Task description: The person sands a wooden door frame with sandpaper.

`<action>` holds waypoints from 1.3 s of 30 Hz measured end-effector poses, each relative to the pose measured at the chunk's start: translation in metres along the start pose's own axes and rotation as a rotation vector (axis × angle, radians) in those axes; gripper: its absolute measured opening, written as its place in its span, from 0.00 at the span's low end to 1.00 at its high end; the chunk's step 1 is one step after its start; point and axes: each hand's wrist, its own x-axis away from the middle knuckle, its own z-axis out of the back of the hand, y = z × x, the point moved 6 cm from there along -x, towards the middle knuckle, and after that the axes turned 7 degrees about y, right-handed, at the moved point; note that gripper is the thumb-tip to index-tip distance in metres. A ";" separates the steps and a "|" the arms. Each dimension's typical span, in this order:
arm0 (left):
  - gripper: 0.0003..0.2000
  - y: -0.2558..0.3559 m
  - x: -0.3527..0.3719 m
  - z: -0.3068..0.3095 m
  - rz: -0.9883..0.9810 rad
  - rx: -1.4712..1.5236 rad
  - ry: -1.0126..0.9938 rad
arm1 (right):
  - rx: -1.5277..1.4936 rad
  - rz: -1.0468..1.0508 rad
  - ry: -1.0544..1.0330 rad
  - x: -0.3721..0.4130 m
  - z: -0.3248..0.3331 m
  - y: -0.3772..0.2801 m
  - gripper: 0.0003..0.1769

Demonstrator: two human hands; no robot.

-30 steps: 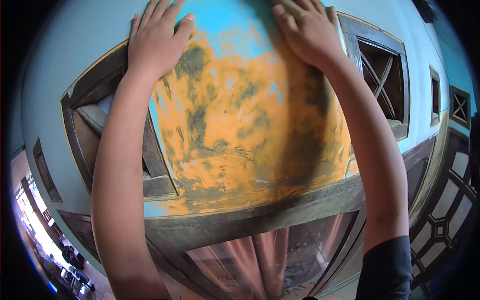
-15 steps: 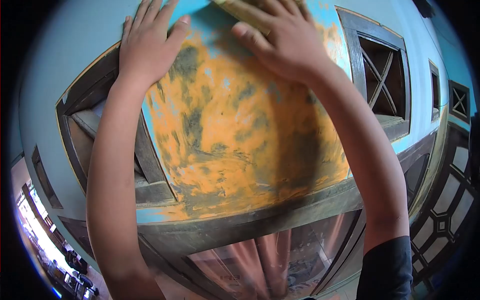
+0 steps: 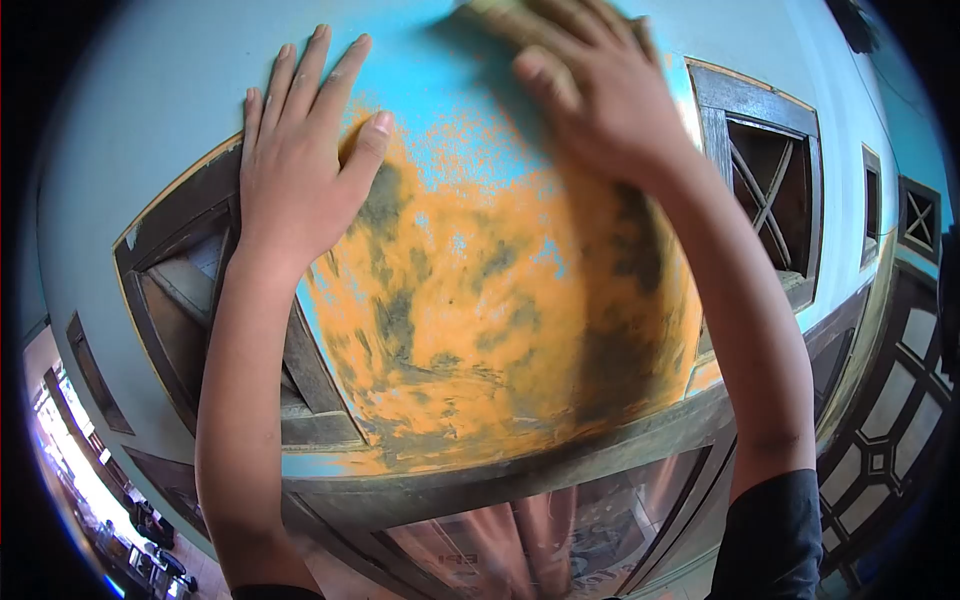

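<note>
Flat against the blue wall, my left hand (image 3: 305,160) has its fingers spread and holds nothing, beside the upper corner of the left vent frame. My right hand (image 3: 610,100) is higher and to the right, slightly blurred, pressing a yellowish flat piece (image 3: 510,22) to the wall under its fingers. Between and below both hands, the wall panel (image 3: 470,290) shows orange patches with dark smudges, and blue paint at its top. The right arm's shadow falls down the panel's right side.
Dark wooden vent frames stand at left (image 3: 170,290) and right (image 3: 765,190). A wooden beam (image 3: 520,465) runs below the panel, above a window with pinkish curtains (image 3: 520,540). A patterned door (image 3: 890,420) is at far right, a bright opening (image 3: 85,480) at lower left.
The view has shifted upward, so the panel and frames sit lower and show more blue wall. My right hand has moved right with the yellowish piece; my left hand remains flat on the wall.
</note>
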 end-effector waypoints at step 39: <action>0.25 0.002 0.003 0.004 0.044 0.053 0.009 | -0.182 0.315 0.113 0.044 0.006 -0.060 0.26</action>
